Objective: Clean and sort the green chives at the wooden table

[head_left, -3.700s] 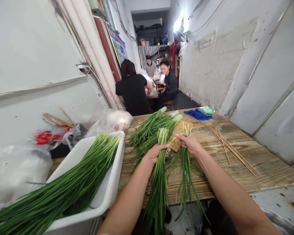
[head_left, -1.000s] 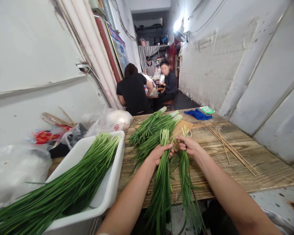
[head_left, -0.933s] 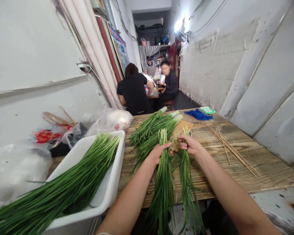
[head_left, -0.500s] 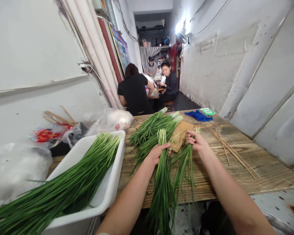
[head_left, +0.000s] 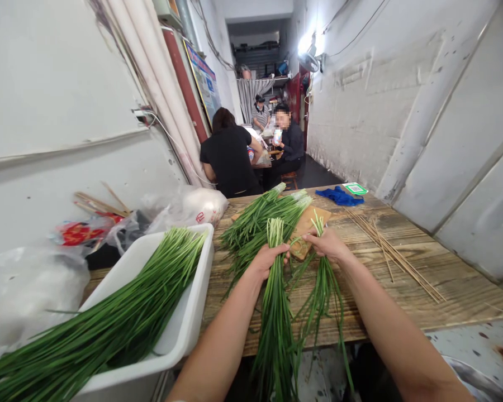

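Observation:
My left hand is closed round a thick bunch of garlic chives, pale stem ends up and dark leaves hanging over the table's front edge. To its right, my right hand grips a thinner bunch of chives, also hanging leaf-down. Its thumb and forefinger pinch a strand that stretches toward the left hand. Behind my hands lie tied chive bundles, partly over a brown board. A white plastic tub on the left holds a large heap of loose chives.
Thin wooden sticks lie on the wooden table at the right. Farther back are a blue cloth and a green QR-code card. Plastic bags crowd the left. Several people sit or stand beyond the table.
My right hand has moved a little left and down, nearer my left hand. Its bunch now shows more stem ends above the fist. The left hand barely moved.

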Available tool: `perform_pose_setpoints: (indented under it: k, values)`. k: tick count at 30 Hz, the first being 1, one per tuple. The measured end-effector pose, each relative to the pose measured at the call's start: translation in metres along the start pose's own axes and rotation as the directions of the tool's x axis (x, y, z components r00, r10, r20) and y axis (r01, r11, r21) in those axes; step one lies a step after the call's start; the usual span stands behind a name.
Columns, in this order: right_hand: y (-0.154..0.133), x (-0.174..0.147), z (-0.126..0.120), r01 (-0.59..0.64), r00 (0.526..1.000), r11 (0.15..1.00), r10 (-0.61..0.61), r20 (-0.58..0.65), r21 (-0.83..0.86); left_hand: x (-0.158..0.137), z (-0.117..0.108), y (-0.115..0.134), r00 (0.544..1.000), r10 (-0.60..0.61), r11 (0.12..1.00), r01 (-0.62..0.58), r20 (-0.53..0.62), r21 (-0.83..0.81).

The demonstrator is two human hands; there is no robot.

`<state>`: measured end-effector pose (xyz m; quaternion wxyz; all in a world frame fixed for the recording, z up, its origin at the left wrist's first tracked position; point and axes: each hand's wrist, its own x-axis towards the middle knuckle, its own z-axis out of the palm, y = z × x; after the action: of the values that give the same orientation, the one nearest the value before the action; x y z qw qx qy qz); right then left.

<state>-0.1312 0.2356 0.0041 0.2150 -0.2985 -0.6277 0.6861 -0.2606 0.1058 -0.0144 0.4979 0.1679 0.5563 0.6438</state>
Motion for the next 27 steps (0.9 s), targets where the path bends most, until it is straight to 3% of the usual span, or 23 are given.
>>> perform_pose_setpoints:
  k: [7,10,14,20,27]
  values:
    - [-0.001,0.001,-0.01,-0.093,0.988,0.994,0.1,0.118,-0.064,0.0,-0.002,0.001,0.999,0.022,0.999,-0.023,0.026,0.024]
    - [0.0,0.003,-0.011,-0.143,0.984,0.99,0.144,0.103,-0.015,0.001,-0.003,-0.001,1.0,0.018,0.999,-0.019,0.022,0.036]
    - [0.004,0.007,-0.008,-0.094,0.995,0.984,0.088,0.047,0.149,0.002,-0.004,-0.003,0.997,0.047,0.997,-0.05,0.055,0.053]
    - [0.01,0.013,-0.004,-0.097,0.985,0.901,0.028,0.168,0.423,0.0,-0.005,-0.002,0.993,0.051,0.997,-0.056,0.11,0.048]
    - [0.004,0.019,-0.022,-0.027,0.992,0.846,-0.042,0.117,0.533,-0.002,-0.001,0.0,0.998,0.033,0.999,-0.035,0.053,0.04]
